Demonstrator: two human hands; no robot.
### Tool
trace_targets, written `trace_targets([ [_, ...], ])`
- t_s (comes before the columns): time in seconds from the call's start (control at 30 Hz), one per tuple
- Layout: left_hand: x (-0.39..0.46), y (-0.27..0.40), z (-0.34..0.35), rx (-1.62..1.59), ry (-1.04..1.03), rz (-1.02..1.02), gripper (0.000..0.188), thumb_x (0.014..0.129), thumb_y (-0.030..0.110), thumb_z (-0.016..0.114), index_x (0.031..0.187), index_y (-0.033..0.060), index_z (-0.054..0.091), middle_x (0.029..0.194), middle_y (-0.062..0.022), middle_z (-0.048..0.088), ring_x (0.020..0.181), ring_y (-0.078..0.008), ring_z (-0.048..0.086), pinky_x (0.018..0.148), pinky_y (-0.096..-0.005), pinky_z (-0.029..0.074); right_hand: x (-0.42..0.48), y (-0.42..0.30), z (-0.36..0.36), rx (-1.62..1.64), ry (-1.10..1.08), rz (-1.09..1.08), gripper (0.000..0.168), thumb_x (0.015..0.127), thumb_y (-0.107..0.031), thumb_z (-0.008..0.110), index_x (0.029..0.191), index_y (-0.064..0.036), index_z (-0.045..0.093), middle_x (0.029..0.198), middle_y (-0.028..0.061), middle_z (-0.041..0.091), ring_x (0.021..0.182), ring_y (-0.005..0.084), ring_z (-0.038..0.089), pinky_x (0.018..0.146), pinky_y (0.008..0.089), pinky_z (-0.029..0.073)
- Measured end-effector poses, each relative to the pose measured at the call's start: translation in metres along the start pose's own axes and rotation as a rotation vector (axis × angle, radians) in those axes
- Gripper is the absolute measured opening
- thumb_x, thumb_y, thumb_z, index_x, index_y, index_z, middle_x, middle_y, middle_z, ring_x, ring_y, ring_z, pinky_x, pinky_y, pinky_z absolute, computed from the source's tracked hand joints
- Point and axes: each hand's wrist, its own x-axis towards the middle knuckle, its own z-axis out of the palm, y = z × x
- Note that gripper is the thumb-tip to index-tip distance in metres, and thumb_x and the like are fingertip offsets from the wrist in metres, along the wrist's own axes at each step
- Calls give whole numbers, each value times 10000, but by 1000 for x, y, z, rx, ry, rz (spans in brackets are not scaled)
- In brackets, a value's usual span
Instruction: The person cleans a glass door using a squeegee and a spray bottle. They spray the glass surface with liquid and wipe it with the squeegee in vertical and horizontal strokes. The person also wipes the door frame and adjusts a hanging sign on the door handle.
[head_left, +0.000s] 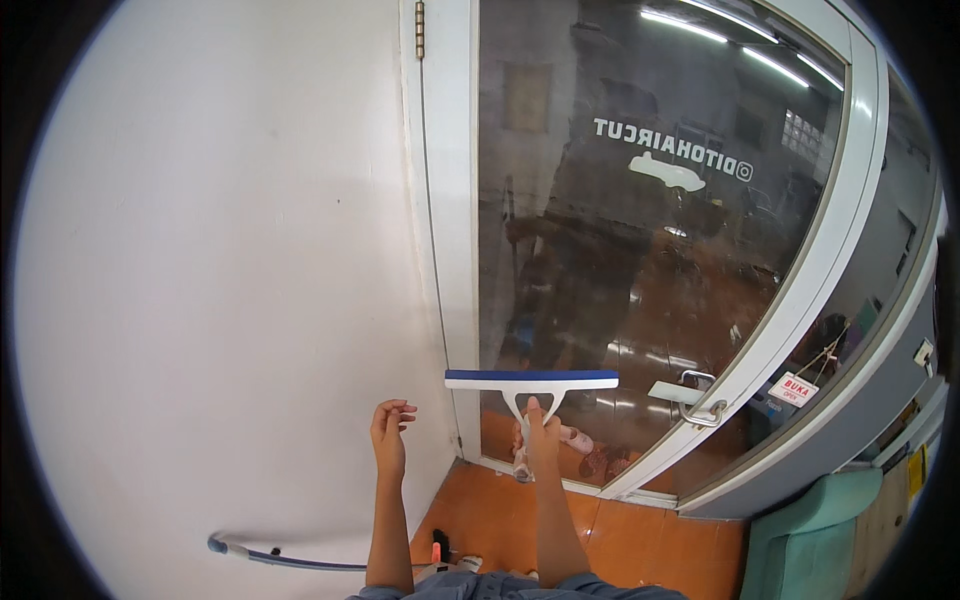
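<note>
My right hand (541, 435) grips the handle of a white window squeegee (531, 384) with a blue blade edge. The squeegee is held level, in front of the lower left part of a glass door (637, 285) with a white frame; whether it touches the glass I cannot tell. My left hand (392, 420) is raised before the white wall, its fingers loosely curled and holding nothing. The door's metal handle (701, 409) lies to the right of the squeegee. White lettering and a pale shape mark the upper glass.
A white wall (225, 300) fills the left. A long pole (300, 562) leans low against it. Orange floor tiles (510, 517) lie below. At the lower right stands a teal padded seat (817, 525). A small sign (793, 389) hangs behind the right pane.
</note>
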Motion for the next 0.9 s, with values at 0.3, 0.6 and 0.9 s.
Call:
trace_targets([
  [0.3,35,-25,9,-41,-162,-69,189,929,161,422,977,70,580,899,-35,644,795,-120,579,724,-262,391,-13,24,28,44,88,60,374,922,-380,512,721,-67,479,522,36,487,382,105,452,345,229,343],
  [0.6,31,-47,56,-112,-374,-141,201,931,187,415,993,83,576,923,-39,640,809,-123,581,744,-272,391,-35,7,-18,-63,357,-3,356,908,-339,501,695,-54,483,522,36,481,372,121,444,340,258,337],
  [0.9,-9,-45,134,-154,-531,-153,216,923,209,421,1006,92,582,926,-39,652,818,-123,585,756,-273,398,-64,-44,-92,-74,573,-105,394,903,-372,492,704,-32,492,496,48,465,368,133,440,342,270,340],
])
